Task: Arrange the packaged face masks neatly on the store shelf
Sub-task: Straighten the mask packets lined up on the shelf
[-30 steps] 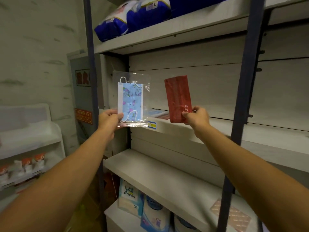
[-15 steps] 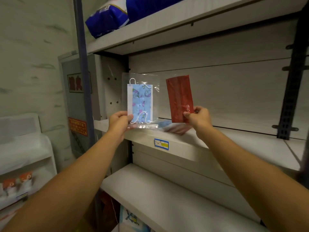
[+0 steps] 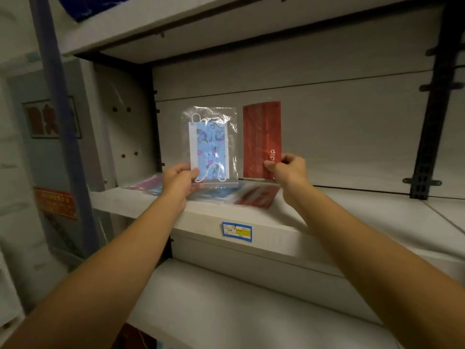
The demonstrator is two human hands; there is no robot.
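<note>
My left hand [image 3: 180, 180] pinches the lower left corner of a clear packet holding a blue patterned face mask [image 3: 210, 147], held upright above the shelf [image 3: 352, 210]. My right hand [image 3: 289, 170] pinches the lower right corner of a red packaged mask [image 3: 261, 137], also upright, close to the shelf's back panel. Under both packets several flat mask packs [image 3: 226, 195] lie on the shelf board: pink and blue ones to the left, a red one to the right.
A blue and yellow price tag [image 3: 236, 230] sticks to the shelf's front edge. A blue upright post [image 3: 60, 122] stands at the left, a black slotted rail [image 3: 432, 122] at the right. Another shelf board [image 3: 226, 311] lies below, one overhead.
Both hands have carried their packets deeper over the shelf and closer together. My view has moved nearer and risen, so the shelf top and the flat packs now show.
</note>
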